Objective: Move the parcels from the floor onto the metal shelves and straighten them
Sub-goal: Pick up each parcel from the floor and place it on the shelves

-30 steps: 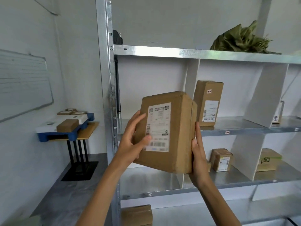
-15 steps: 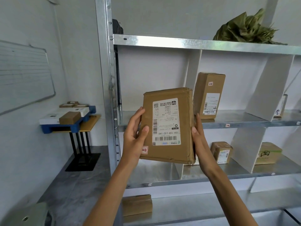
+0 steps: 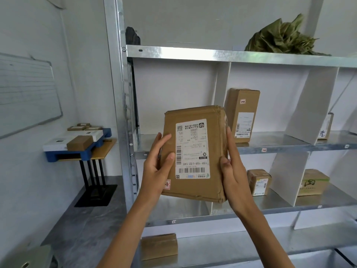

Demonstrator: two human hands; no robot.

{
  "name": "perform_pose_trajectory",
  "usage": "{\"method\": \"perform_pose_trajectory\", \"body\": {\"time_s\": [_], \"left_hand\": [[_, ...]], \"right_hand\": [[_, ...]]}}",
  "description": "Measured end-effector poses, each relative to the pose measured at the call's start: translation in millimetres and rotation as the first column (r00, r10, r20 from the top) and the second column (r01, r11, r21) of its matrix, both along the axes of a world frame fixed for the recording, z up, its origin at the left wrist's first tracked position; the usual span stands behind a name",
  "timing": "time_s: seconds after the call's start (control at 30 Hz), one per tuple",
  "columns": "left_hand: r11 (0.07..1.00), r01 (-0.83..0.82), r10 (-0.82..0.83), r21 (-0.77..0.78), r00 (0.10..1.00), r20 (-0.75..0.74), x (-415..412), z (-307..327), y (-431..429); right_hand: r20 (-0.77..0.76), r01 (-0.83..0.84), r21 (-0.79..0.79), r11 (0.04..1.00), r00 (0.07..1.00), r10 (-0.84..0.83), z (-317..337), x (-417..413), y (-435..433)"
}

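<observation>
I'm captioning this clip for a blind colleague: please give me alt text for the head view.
Two bare hands, left hand and right hand, hold a labelled cardboard parcel upright in front of a metal shelf unit. Behind it, a tall box stands on the middle shelf, and smaller boxes sit one level lower.

left hand (image 3: 157, 167), right hand (image 3: 232, 171), raised, clasping opposite sides

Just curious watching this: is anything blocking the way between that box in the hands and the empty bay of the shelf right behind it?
Nothing visible does. The box, held by the left hand and right hand, is in front of the left bay, which looks bare. The nearest parcel stands beyond the divider.
</observation>
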State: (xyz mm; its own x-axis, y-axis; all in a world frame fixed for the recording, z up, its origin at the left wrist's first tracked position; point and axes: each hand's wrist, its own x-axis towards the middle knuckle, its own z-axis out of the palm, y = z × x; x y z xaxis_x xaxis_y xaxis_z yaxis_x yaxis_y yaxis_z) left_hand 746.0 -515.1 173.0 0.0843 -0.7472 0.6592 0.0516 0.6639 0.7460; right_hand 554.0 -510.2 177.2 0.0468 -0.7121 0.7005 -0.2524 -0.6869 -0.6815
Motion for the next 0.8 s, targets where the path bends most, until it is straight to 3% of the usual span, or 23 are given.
{"method": "perform_pose_trajectory", "body": {"time_s": [0.17,0.4,0.8], "left_hand": [[0.998,0.064,-0.060,-0.030,0.992,0.115,-11.9,17.5,11.1],[0.974,-0.137,0.171,-0.182,0.967,0.187,-21.7,21.4,-0.2],[0.829,-0.418,0.527,-0.372,0.807,0.267,0.6,9.0,-97.1]], "right_hand": [[-0.079,0.005,-0.089,0.996,0.997,-0.012,16.1,-11.3,0.1],[-0.245,-0.057,-0.181,0.982,0.969,0.011,22.9,-12.5,-20.7],[-0.164,-0.055,-0.322,0.945,0.987,0.002,9.4,33.8,-127.6]]}}
